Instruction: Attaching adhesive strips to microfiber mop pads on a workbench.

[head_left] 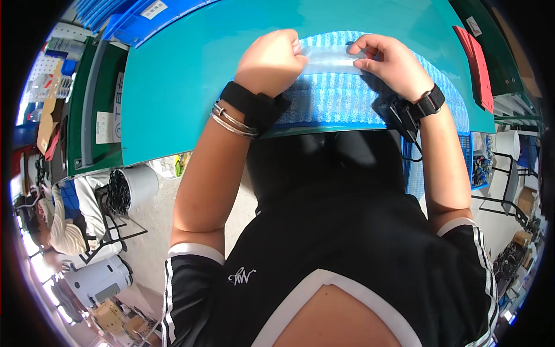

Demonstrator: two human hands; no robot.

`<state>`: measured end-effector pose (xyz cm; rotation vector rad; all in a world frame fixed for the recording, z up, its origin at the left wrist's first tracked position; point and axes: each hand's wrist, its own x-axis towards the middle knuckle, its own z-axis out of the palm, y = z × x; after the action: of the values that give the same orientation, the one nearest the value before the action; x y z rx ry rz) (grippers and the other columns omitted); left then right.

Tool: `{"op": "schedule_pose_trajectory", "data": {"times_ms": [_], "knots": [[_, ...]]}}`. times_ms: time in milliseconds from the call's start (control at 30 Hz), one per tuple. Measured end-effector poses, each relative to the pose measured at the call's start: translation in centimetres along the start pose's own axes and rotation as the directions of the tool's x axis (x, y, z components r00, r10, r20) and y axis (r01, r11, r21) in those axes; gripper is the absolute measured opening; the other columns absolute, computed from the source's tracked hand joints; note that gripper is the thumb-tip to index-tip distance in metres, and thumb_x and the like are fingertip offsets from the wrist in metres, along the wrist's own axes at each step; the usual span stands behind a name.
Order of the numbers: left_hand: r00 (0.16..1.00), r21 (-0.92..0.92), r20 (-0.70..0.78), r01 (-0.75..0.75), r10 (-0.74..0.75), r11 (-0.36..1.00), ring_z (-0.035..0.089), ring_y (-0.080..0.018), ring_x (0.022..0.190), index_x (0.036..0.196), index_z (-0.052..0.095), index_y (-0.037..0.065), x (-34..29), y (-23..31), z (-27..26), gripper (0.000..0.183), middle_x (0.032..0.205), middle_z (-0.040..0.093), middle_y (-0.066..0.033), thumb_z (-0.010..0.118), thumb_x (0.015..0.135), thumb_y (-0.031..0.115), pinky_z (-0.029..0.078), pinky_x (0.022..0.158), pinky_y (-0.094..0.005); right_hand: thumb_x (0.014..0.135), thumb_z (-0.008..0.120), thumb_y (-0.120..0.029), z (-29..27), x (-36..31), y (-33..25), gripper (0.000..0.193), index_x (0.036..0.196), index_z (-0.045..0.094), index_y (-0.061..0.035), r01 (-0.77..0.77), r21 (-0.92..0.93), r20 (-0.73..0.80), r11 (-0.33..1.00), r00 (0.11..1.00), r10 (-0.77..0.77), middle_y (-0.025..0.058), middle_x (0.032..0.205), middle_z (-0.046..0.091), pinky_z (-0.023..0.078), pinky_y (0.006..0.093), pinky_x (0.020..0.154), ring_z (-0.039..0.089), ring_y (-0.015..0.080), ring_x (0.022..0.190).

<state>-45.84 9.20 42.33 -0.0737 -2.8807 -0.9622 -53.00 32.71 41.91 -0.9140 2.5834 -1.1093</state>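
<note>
Both hands are up at twelve o'clock, over a blue ribbed cloth (341,98) spread on the smooth teal table (185,87). Between them runs a clear plastic strip (329,59), thin, glossy and see-through, the cloth's ridges showing faintly through it. Its long axis lies left to right, from nine towards three, level with the table's near edge. The left hand (272,61) is curled into a fist, fingers folded together and clamped on the strip's left end. The right hand (390,63) pinches the right end, thumb and fingertips pressed together on the film, the other fingers bent. Black straps wrap both wrists, and silver bangles (231,121) sit on the left forearm. Out at two o'clock, flat red sheets (477,63) lie on the table's edge.
</note>
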Motion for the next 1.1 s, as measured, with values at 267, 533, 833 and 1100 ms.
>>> {"op": "schedule_pose_trajectory", "data": {"times_ms": [267, 533, 833, 1100], "knots": [[1.0, 0.001, 0.003, 0.022, -0.022, 1.0, 0.039, -0.0172, 0.058, 0.068, 0.043, 0.006, 0.4, -0.3, 0.9, 0.03, 0.06, 0.043, -0.0061, 0.07, 0.079, 0.014, 0.04, 0.056, -0.0324, 0.087, 0.071, -0.014, 0.6, 0.2, 2.0, 0.014, 0.1, 0.069, -0.0097, 0.012, 0.058, 0.059, 0.998, 0.998, -0.015, 0.0024, 0.073, 0.059, 0.047, 0.0294, 0.065, 0.057, 0.0131, 0.069], [0.999, 0.079, -0.035, 0.002, 0.001, 0.997, 0.048, -0.023, 0.059, 0.07, 0.047, 0.005, 0.4, -0.7, 1.2, 0.028, 0.062, 0.049, -0.0122, 0.07, 0.078, 0.016, 0.043, 0.059, -0.0353, 0.087, 0.07, -0.014, 0.7, 0.1, 1.0, 0.016, 0.103, 0.068, -0.01, -0.016, -0.047, 0.053, 0.999, 0.998, 0.018, 0.0016, 0.069, 0.058, 0.047, 0.0293, 0.062, 0.057, 0.0139, 0.065], [0.996, 0.199, 0.047, 0.063, -0.074, 0.978, 0.063, -0.0376, 0.087, 0.087, 0.064, 0.003, 0.7, 0.4, 1.0, 0.017, 0.089, 0.066, -0.0188, 0.062, 0.079, 0.018, 0.051, 0.077, -0.0439, 0.089, 0.067, -0.005, 0.3, 0.5, -0.2, 0.014, 0.103, 0.065, -0.0056, -0.022, -0.113, 0.096, 0.993, 0.995, 0.032, -0.0026, 0.072, 0.053, 0.043, 0.0245, 0.067, 0.05, 0.0072, 0.07], [0.999, -0.095, -0.035, -0.003, 0.0, 0.995, 0.046, -0.0187, 0.06, 0.073, 0.044, 0.005, 0.5, 1.2, 1.6, 0.027, 0.064, 0.048, -0.0083, 0.068, 0.083, 0.013, 0.043, 0.06, -0.0336, 0.088, 0.069, -0.011, -1.2, -1.2, 1.0, 0.015, 0.102, 0.068, -0.0085, 0.038, -0.076, -0.031, 0.996, 0.999, -0.04, 0.0052, 0.075, 0.063, 0.05, 0.0316, 0.069, 0.061, 0.0171, 0.071]]}}
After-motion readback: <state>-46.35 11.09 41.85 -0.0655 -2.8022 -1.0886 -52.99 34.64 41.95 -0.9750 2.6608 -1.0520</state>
